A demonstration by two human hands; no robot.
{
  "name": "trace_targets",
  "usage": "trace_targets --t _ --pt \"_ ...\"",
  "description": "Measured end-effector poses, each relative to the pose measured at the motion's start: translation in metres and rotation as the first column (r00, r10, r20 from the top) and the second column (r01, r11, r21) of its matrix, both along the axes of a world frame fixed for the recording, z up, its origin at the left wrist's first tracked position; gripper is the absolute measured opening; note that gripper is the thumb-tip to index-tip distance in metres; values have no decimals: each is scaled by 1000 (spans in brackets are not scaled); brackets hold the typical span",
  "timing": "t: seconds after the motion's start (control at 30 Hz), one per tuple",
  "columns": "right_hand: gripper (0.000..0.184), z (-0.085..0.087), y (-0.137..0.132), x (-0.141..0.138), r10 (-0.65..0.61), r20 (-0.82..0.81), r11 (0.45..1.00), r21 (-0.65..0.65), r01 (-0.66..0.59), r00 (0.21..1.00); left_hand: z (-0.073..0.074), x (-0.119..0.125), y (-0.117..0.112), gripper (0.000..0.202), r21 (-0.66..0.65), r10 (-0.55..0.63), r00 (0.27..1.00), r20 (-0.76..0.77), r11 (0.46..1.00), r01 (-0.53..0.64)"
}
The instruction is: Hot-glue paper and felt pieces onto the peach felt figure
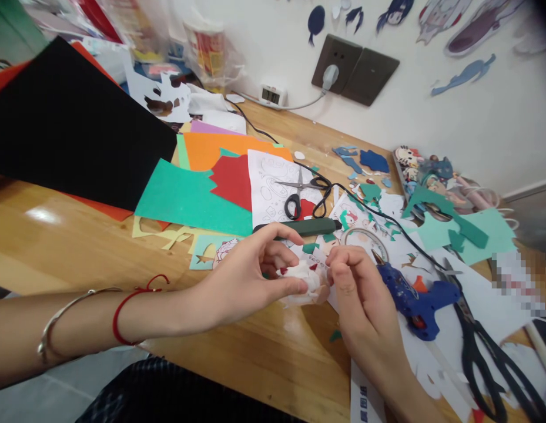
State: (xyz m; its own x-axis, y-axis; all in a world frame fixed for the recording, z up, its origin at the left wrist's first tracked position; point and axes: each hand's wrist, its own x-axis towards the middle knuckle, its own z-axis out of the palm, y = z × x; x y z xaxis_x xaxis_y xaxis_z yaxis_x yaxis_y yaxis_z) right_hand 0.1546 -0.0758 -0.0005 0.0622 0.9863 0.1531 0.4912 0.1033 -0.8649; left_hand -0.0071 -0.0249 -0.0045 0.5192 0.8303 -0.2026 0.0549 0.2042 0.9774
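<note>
My left hand [259,264] reaches in from the left, its thumb and fingers closed around a small white craft figure [304,281]. The figure has dark red pointed bits on top and a peach-coloured part at its right. Close against its right side, my right hand [358,288] is closed, thumb and forefinger pinched together. What sits in that pinch is too small to make out. Beyond the figure lie a dark green pen-like tool [305,227] and small scissors [299,188] with open blades. A blue hot glue gun [420,299] lies just right of my right hand.
Big black-handled scissors [479,346] lie at the right front. Coloured sheets, including a black one [79,129] and a green one [188,197], cover the left. A black cable [369,208] crosses scattered scraps. A wall socket [337,61] holds a plug.
</note>
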Motion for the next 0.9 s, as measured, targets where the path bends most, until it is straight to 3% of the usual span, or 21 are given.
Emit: trace_targets --t 0.23,0.37,0.5,0.7,0.9 --pt "22 9 -3 9 -2 184 992 122 -20 983 0 0 0 40 19 8 1000 -6 1000 -8" --pt "10 13 -3 17 -60 206 982 186 22 977 0 0 1 39 33 13 1000 -16 999 -12" --pt "7 12 -2 17 -36 343 972 231 -47 939 0 0 0 38 64 18 1000 -9 998 -18" --pt "12 8 1 12 -104 514 891 428 -149 851 -2 -1 -1 37 116 15 1000 -16 993 -13" --pt "9 6 1 8 -137 548 859 481 -177 826 -4 0 -2 35 168 13 999 -31 986 -8"
